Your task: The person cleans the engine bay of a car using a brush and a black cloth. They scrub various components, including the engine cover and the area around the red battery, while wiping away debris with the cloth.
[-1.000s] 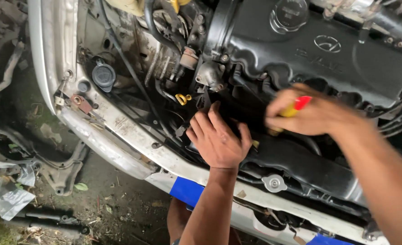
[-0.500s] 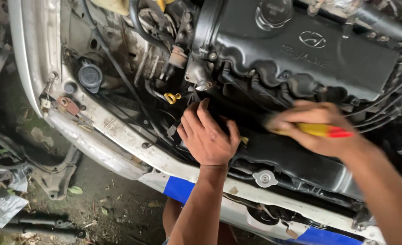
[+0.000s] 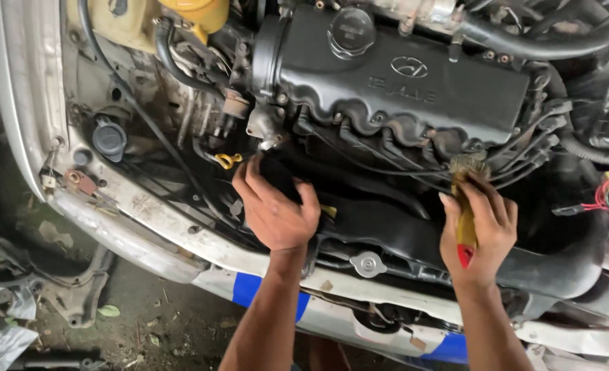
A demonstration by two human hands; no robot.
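Brush (image 3: 466, 213) with yellow handle and red tip sits in the right hand (image 3: 477, 237), fingers (image 3: 490, 206) wrapped closed around the handle, bristles up against the hoses just below the black engine cover (image 3: 400, 82). Left hand (image 3: 275, 209) rests palm-down on a dark engine part in front of the cover, fingers (image 3: 253, 180) loosely spread and slightly curled, gripping nothing that shows. Yellow dipstick ring (image 3: 227, 161) lies just beside the left fingertips. Round metal cap (image 3: 368, 264) sits between both wrists.
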